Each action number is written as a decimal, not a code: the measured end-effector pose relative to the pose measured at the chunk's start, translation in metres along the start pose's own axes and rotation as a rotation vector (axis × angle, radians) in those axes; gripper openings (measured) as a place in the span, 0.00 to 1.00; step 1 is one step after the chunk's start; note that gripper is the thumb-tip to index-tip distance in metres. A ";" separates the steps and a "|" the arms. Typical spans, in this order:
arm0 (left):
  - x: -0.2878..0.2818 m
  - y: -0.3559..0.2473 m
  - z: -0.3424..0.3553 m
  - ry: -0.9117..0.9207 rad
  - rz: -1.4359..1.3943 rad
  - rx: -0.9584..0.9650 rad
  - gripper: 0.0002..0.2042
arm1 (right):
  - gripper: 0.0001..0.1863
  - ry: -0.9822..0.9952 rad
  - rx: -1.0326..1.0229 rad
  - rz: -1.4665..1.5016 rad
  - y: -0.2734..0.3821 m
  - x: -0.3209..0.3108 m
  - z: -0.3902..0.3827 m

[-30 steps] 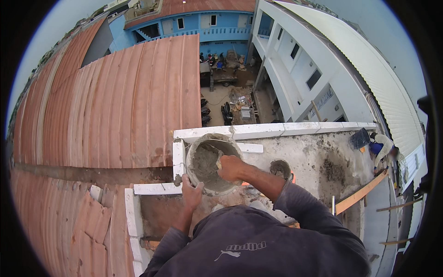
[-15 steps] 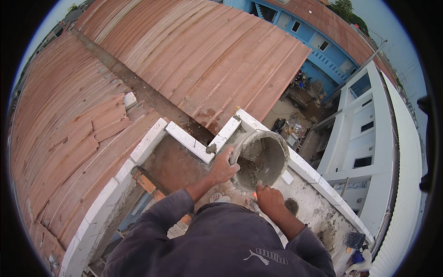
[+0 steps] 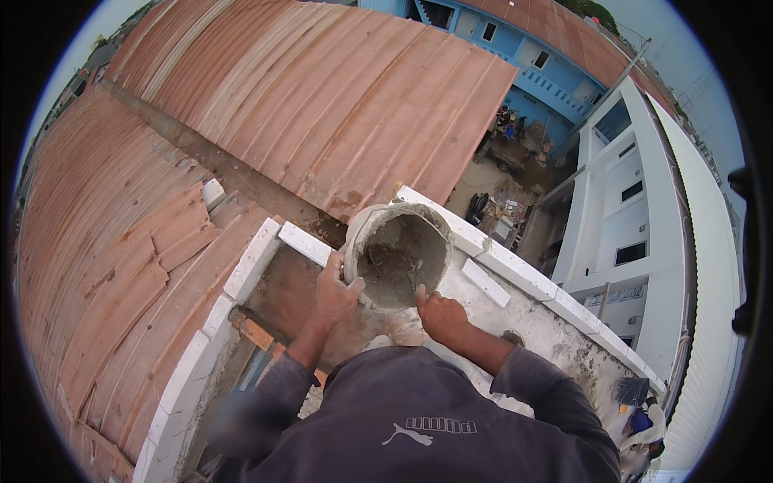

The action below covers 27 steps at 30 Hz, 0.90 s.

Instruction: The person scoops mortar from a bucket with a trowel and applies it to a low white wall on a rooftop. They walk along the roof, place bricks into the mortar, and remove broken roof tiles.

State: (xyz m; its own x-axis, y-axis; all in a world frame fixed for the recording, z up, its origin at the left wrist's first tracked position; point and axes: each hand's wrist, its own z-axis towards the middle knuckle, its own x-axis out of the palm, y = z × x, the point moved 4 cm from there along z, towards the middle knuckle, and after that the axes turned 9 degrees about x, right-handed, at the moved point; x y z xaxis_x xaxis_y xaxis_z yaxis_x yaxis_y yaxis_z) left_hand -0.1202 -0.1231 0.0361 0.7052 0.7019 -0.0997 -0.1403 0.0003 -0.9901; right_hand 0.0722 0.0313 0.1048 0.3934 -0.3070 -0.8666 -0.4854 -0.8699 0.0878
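We see the bucket (image 3: 372, 233) of grey mix (image 3: 396, 262) at 12 o'clock; our left hand (image 3: 336, 293), fingers half-curled, clasps its side at 8 o'clock; our right hand (image 3: 443, 315) curls closed by its 5 o'clock rim, on what we cannot tell.

Rust-red ribbed roofing (image 3: 322, 105) at left, blue building (image 3: 555, 88) beyond, white building (image 3: 612, 213) at right

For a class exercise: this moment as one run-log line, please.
left hand: holds bucket | right hand: at bucket's near rim, grip unclear | inside: grey mix
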 end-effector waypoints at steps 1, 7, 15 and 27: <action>-0.004 -0.005 0.003 -0.015 0.033 0.005 0.30 | 0.20 0.093 -0.042 -0.046 0.002 0.002 0.004; -0.015 -0.028 0.022 -0.134 0.143 0.071 0.20 | 0.22 -0.231 0.032 0.170 0.008 -0.005 0.054; -0.040 -0.054 0.040 -0.399 0.201 0.151 0.15 | 0.18 -0.253 -0.086 0.649 -0.003 -0.023 0.126; -0.164 -0.038 0.050 -0.230 0.202 0.134 0.14 | 0.14 1.141 -0.205 1.554 0.145 -0.022 0.185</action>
State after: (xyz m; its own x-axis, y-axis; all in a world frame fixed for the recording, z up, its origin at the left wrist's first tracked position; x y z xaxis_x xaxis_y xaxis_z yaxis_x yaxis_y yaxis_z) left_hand -0.2651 -0.2024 0.0953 0.4802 0.8399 -0.2527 -0.3625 -0.0723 -0.9292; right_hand -0.1516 -0.0171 0.0454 0.0611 -0.7276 0.6833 -0.8056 0.3682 0.4642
